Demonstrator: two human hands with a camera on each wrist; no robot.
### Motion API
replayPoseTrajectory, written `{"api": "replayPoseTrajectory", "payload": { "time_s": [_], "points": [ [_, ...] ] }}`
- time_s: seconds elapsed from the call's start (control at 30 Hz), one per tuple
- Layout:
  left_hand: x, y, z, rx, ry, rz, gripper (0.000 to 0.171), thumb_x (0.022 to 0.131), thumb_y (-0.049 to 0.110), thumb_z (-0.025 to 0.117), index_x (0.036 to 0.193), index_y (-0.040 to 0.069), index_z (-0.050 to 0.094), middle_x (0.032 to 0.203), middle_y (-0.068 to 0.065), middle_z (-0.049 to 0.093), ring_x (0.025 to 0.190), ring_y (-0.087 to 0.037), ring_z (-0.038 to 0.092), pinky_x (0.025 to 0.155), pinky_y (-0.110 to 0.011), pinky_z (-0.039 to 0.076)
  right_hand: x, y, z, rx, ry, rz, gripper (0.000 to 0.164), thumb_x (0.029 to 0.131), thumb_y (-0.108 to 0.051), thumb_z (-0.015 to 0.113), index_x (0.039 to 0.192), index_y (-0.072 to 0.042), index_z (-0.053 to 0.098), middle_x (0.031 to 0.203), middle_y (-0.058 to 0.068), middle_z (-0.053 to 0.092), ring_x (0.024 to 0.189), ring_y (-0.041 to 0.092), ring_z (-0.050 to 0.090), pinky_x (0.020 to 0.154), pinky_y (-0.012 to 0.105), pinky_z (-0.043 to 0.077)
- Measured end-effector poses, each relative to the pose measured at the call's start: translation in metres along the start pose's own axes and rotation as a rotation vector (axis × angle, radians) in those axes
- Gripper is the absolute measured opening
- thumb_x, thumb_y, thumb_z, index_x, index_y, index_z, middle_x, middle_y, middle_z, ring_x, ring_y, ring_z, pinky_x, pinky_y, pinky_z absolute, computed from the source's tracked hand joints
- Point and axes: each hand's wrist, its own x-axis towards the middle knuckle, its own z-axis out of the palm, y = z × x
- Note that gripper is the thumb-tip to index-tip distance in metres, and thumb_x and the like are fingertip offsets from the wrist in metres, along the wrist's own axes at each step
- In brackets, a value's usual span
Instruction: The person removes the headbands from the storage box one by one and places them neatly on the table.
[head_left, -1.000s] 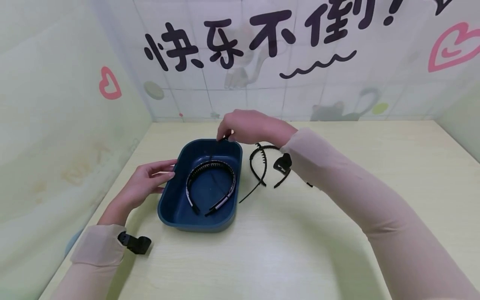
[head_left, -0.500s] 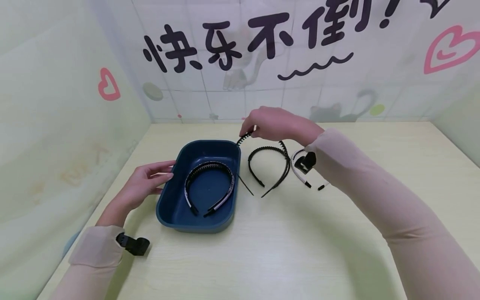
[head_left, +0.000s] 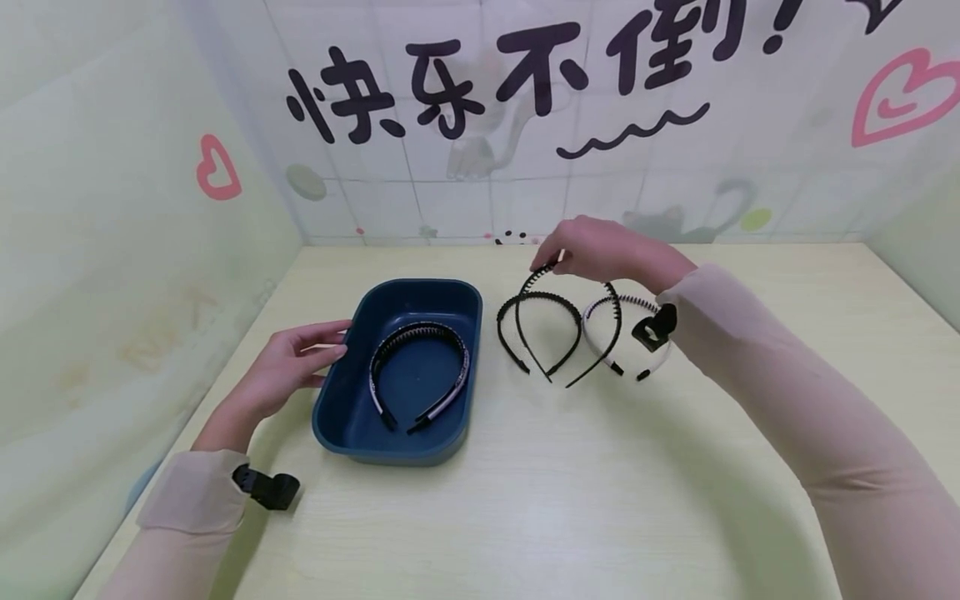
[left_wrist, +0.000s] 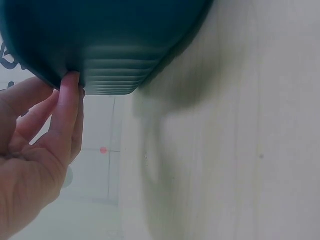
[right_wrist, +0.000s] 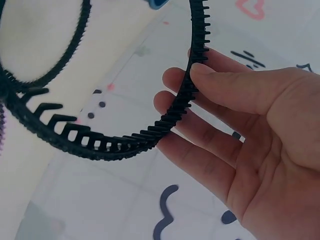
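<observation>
My left hand [head_left: 303, 354] touches the left wall of a dark blue bin [head_left: 321, 408] with extended fingers. In the left wrist view its fingertips [left_wrist: 70, 82] lie against the bin's outside. A pair of nested headbands [head_left: 422, 327], dark with pale shiny outer parts, lies in the bin. To the bin's right, my right hand [head_left: 600, 247] pinches a toothed black headband [head_left: 617, 321] near its top, between thumb and fingers. The headband hangs with its ends down, in front of another black headband [head_left: 500, 325] and a white headband [head_left: 600, 354] on the table.
The pale wooden table [head_left: 525, 500] reaches back to a printed wall sheet [head_left: 525, 192] with lettering. Another sheet [head_left: 150, 250] stands along the left side. Black wrist cameras sit on both cuffs.
My right hand has carried the black headband rightward, from the bin's far right corner to above the headbands on the table. The left hand stays at the bin.
</observation>
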Motion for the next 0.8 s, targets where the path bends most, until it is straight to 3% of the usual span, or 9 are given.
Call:
{"api": "replayPoseTrajectory", "payload": {
  "time_s": [0.43,0.8],
  "points": [
    [-0.001,0.002,-0.001,0.008,-0.002,-0.009,0.056,0.090,0.031,0.059,0.138,0.008,0.042,0.125,-0.017,0.046,0.101,-0.007,0.055,0.070,-0.029,0.051,-0.021,0.041,0.007,0.092,0.032,0.030,0.029,0.085,0.010,0.053,0.109,0.002,0.066,0.108,0.016,0.063,0.101,0.029,0.059,0.084,0.040,0.046],
    [0.000,0.002,-0.001,0.005,-0.009,-0.008,0.056,0.090,0.030,0.059,0.138,0.007,0.042,0.124,-0.016,0.046,0.098,-0.001,0.055,0.071,-0.030,0.051,-0.035,0.062,0.007,0.117,0.028,0.053,0.029,0.084,0.012,0.053,0.109,0.003,0.066,0.107,0.018,0.063,0.100,0.031,0.060,0.082,0.041,0.047]
  ]
}}
